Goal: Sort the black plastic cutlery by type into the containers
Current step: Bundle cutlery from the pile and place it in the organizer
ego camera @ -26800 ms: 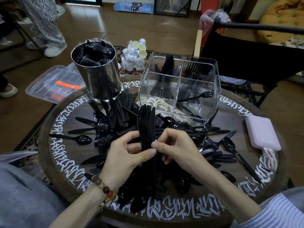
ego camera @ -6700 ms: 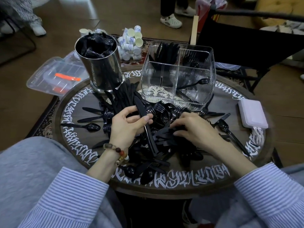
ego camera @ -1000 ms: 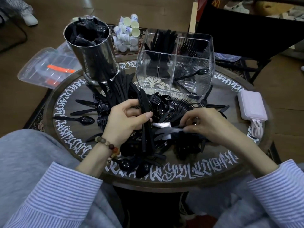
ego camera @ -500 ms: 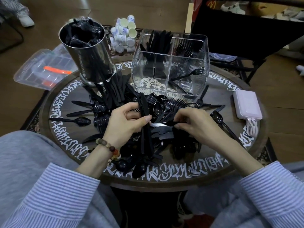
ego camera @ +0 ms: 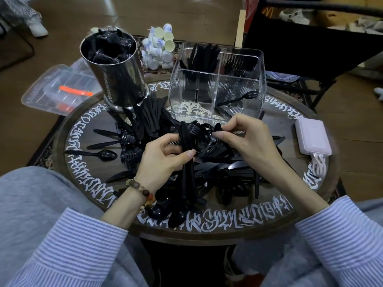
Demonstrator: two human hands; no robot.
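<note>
**Sorting well begun, most of the pile still on the table**

We judge the job under way but far from finished. The clear divided container (ego camera: 217, 85) holds a standing bunch of what look like knives in its far left compartment and fork heads in the far right; one spoon lies slanted in the near right section, and the near left looks bare. The steel canister (ego camera: 116, 73) is stuffed with black material we cannot identify. The loose cutlery pile (ego camera: 209, 162) still covers the middle of the round table (ego camera: 83, 141), with stray spoons and knives off to the left.

Grip: our left hand (ego camera: 163, 162) is curled round a bundle of knives (ego camera: 187, 162), thumb pressed across it, the bundle upright over the pile. Our right hand (ego camera: 248, 141) pinches a single black piece between thumb and forefinger just above the heap; it looks like a spoon, though we cannot be sure. The remaining fingers are loosely bent.
</note>
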